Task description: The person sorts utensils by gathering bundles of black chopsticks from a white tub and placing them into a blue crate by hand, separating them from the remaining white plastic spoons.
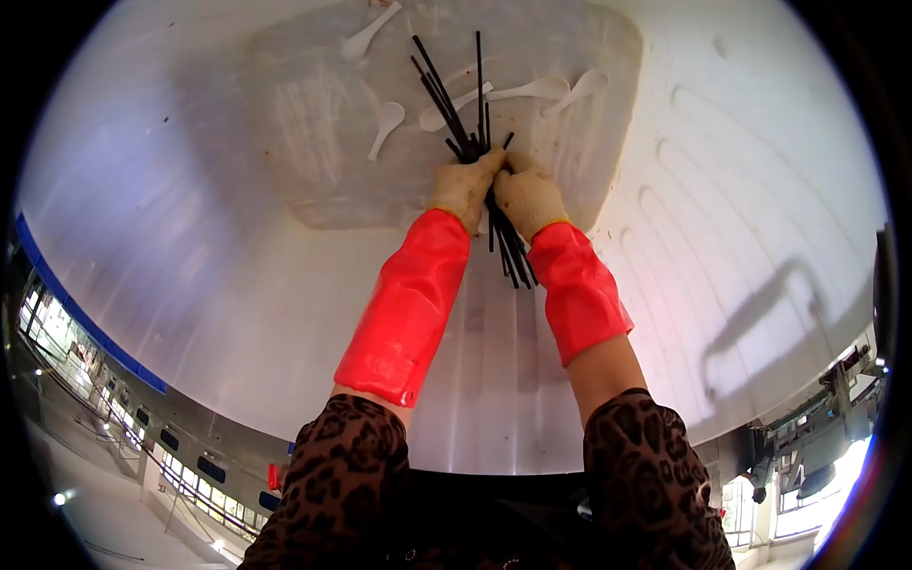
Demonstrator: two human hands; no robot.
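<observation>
A bundle of black chopsticks is gripped between my two hands, its sticks fanning out unevenly above and below them. My left hand, in a cream glove with a long red cuff, is closed round the bundle from the left. Pressed close beside it, my right hand wears the same kind of glove and has its fingers curled round the sticks. Just beyond the hands, several white soup spoons lie on the basin's greyish bottom, among them one spoon left of the chopsticks and another spoon to their right.
The large white basin surrounds both hands, with ridged, sloping walls. One more spoon lies near its far end. A blue edge strip runs along the left rim. Windows and room fittings show past the rim on both sides.
</observation>
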